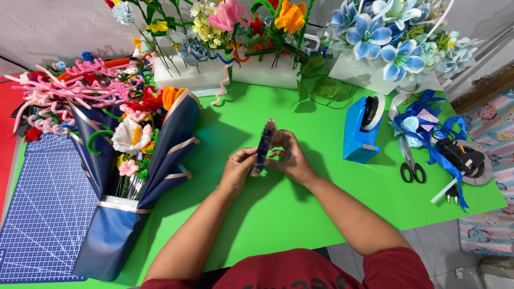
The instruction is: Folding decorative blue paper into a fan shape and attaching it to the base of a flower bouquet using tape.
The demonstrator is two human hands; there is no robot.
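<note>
Now both hands meet over the middle of the green table top [300, 214], and between them stands a narrow dark-blue strip [263, 147], held on edge and upright, probably folded ribbon or wrapping paper. The left hand [238, 170] pinches its lower part with the fingers closed narrow on it; the right hand [292, 158] curls around the upper side, fingertips closed on the same piece. It looks light and thin, likely pliant enough to crease, so a gentle pinch along the edges seems the safest hold rather than a squeeze across the flat face.

Over on the left lies a bouquet [136, 160] of pipe-cleaner flowers wrapped in navy paper, partly on a blue cutting mat [43, 214]. To the right sits a blue tape dispenser [364, 128], then scissors [411, 163] and a tangle of blue ribbon [428, 126] near a black glue gun [463, 158]. Along the back, white blocks [257, 72] hold more handmade flowers against a pale wall, with grey floor below the table edge.
</note>
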